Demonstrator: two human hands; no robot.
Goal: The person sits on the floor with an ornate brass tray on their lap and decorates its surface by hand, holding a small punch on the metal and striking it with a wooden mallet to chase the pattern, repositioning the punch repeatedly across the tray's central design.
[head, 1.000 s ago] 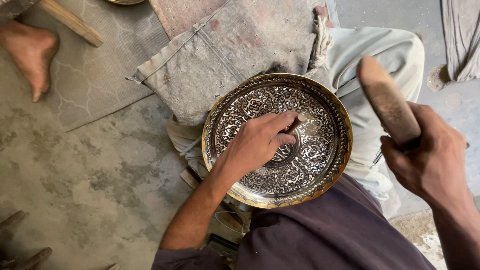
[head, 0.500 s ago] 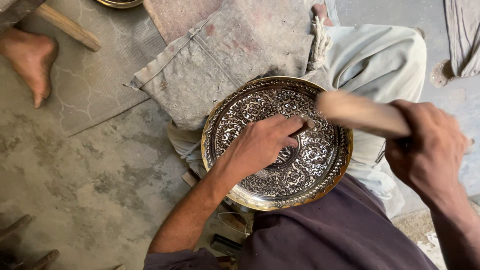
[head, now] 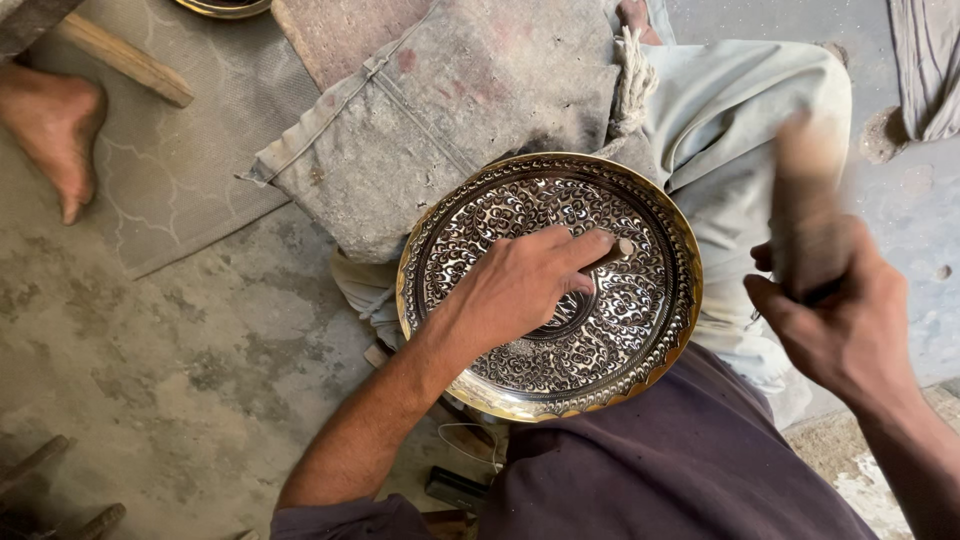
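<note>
Right hand (head: pixel 850 320) swung wooden mallet (head: pixel 805 205) back up (blurred), gripping it; left hand (head: pixel 520 285) pinches chisel (head: pixel 612 252) on engraved tray (head: pixel 548 285).

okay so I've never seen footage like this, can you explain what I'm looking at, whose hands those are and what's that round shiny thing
The picture comes from a camera worn on a person's head, looking down at their own lap and hands. There is no machine. The round engraved metal plate rests on their lap, over a grey cloth. The left hand presses a thin punch-like tool onto the plate. The right hand holds a wooden mallet raised beside the plate, blurred. A bare foot, another person's, shows top left.
</note>
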